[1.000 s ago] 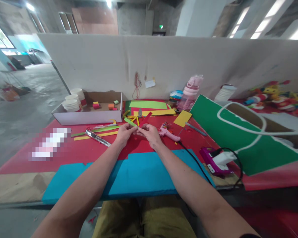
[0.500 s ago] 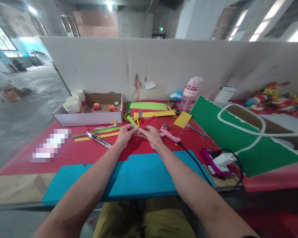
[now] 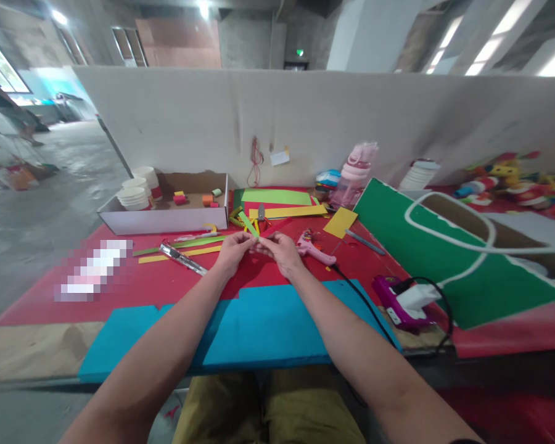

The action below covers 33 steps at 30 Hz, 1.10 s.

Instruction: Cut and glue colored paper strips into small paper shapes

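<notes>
My left hand and my right hand meet above the red table covering, fingertips closed together. Between them they pinch a light green paper strip, whose free end points away to the upper left. A red paper strip slants off to the upper right from the same spot; its near end is hidden by the fingers. Just beyond the hands lie yellow-handled pliers. A pink hot glue gun rests right of my right hand, and a utility knife lies left of my left wrist.
A white box holds paper cups and small paper rolls. Blue sheets line the near edge. At right are a purple power strip, cables and a leaning green board. A pink bottle stands at the back.
Both hands stay in almost the same place. The green strip's free end has swung slightly more upright, and the red strip sits a little differently.
</notes>
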Each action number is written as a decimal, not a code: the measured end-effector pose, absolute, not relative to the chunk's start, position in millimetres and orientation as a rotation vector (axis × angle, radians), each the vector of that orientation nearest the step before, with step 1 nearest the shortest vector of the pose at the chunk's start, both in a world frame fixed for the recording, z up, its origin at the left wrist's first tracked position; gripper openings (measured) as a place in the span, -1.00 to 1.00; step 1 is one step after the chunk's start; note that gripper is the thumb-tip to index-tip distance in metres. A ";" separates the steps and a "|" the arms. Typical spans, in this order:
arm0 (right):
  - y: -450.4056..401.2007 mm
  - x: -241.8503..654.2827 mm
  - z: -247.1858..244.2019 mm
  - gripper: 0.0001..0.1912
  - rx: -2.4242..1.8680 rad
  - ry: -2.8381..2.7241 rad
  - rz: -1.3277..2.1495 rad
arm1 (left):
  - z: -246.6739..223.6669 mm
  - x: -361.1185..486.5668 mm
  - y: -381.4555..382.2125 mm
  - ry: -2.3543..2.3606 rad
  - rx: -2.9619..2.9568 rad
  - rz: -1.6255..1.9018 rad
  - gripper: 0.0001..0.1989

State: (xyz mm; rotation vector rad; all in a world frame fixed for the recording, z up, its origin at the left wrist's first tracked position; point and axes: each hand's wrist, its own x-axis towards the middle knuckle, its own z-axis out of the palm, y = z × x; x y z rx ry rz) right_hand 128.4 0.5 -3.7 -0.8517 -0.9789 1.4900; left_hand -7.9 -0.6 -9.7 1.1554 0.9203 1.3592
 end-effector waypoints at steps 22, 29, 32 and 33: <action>1.1 128.4 -4.8 -0.81 -0.679 -0.912 1.569 | -5.8 -7.4 -0.7 0.848 1.054 1.385 -0.75; 4.2 130.7 -7.7 -0.79 -0.699 -0.838 1.674 | -6.8 -9.9 1.3 0.845 1.067 1.366 -0.77; 2.6 129.8 -8.9 -0.74 -0.683 -0.875 1.697 | -7.2 -10.2 1.3 0.840 1.059 1.368 -0.78; 1.9 129.6 -8.9 -0.71 -0.673 -0.892 1.692 | -7.2 -10.0 1.1 0.837 1.059 1.363 -0.78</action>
